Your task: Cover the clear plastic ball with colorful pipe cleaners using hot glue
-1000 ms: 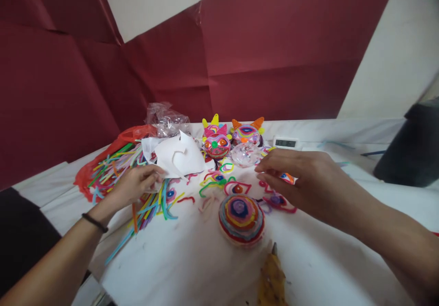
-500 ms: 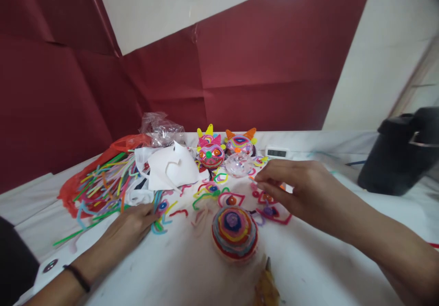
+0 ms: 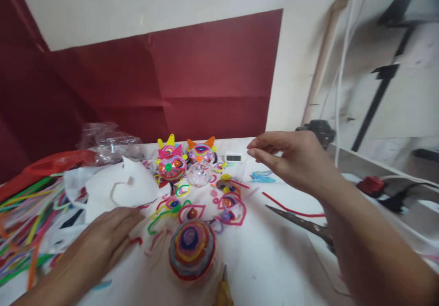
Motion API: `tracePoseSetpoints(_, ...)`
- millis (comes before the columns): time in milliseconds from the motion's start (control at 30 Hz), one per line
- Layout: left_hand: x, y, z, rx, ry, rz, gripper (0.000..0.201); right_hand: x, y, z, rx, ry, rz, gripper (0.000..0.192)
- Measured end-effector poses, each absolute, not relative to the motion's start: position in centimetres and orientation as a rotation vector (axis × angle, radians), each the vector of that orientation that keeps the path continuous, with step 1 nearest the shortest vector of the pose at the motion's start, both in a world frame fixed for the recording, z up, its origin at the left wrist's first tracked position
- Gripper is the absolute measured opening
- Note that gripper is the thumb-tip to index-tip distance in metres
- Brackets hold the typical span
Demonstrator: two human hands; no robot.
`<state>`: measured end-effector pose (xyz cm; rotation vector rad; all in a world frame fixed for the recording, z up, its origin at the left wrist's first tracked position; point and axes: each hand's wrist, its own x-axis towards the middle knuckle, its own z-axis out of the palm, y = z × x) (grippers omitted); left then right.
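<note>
My left hand (image 3: 111, 235) lies palm down on the white tabletop, fingers stretched out, near a white paper sheet (image 3: 116, 189) and a short red strip (image 3: 136, 240). What is under its palm is hidden. My right hand (image 3: 291, 162) hovers over the right side, thumb and fingertips close together; anything between them is too small to make out. Between the hands stands a ball (image 3: 192, 251) covered in coloured fuzzy rings. Behind it lie eye shapes made of fuzzy strips, among them a pink-edged eye (image 3: 192, 213) and an eye with a purple centre (image 3: 230, 215).
Scissors (image 3: 298, 222) and a red strip (image 3: 291, 212) lie below my right hand. A yellow-bodied pointed tool (image 3: 223, 292) is at the front. Decorated animal-face balls (image 3: 172, 166) and a small digital display (image 3: 233, 157) stand at the back. Fuzzy stems (image 3: 30, 223) heap at left.
The view has swung right, bringing the scissors and red strip into sight. My right hand has lifted away from the eye shapes to the right. My left hand now lies flatter.
</note>
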<state>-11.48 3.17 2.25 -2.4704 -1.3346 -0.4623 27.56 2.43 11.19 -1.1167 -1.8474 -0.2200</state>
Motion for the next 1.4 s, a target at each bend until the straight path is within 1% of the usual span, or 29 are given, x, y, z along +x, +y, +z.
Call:
tracePoseSetpoints(33,-11.0,4.3,2.2,-2.501,-1.291,-0.437,0.033,27.8,2.8,11.0,-1.152,-1.838,-0.193,0.008)
tracePoseSetpoints(100,-10.4,6.4,2.0,-2.519,-1.194,-0.237,0.037,28.2,3.8,10.4,-1.252,-1.862,-0.114,0.008)
tracePoseSetpoints(200,-10.5,9.0,1.3,-2.386,-1.093,-0.093,0.037,28.5,5.7,8.7,-1.539,-2.066,-0.093,0.017)
tracePoseSetpoints(267,-11.2,10.0,1.0,-2.288,-1.083,-0.006,0.037,28.4,6.8,7.4,-1.627,-2.159,-0.059,0.017)
tracePoseSetpoints(400,-12.8,10.9,1.6,-2.214,-1.099,-0.031,0.043,27.0,7.9,5.1,-1.691,-2.362,0.041,0.016)
tracePoseSetpoints(467,-13.4,11.1,2.2,-2.172,-1.119,-0.053,0.041,26.0,7.9,4.2,-1.694,-2.44,0.069,0.015)
tracePoseSetpoints(567,-13.8,11.2,3.0,-2.115,-1.156,-0.011,0.041,24.6,7.9,2.9,-1.711,-2.48,0.071,0.021)
tracePoseSetpoints(667,-14.0,11.4,3.7,-2.074,-1.211,0.039,0.036,23.8,8.0,2.0,-1.748,-2.478,0.071,0.02)
tracePoseSetpoints(833,-14.3,12.1,4.8,-2.014,-1.276,0.122,0.038,23.8,8.0,1.7,-1.718,-2.489,0.085,0.019)
tracePoseSetpoints(1067,-15.5,13.0,6.2,-1.942,-1.468,0.233,0.027,24.3,8.1,1.8,-1.681,-2.461,0.072,0.018)
tracePoseSetpoints(1167,-15.7,13.5,6.4,-1.891,-1.6,0.27,0.017,24.3,8.2,2.0,-1.695,-2.461,0.107,0.017)
tracePoseSetpoints(1267,-15.5,14.3,6.1,-1.872,-1.706,0.275,0.033,24.2,8.3,2.1,-1.709,-2.462,0.126,0.017)
tracePoseSetpoints(1400,-14.4,15.8,5.4,-1.947,-1.783,0.272,0.033,24.0,8.1,2.4,-1.733,-2.456,0.122,0.017)
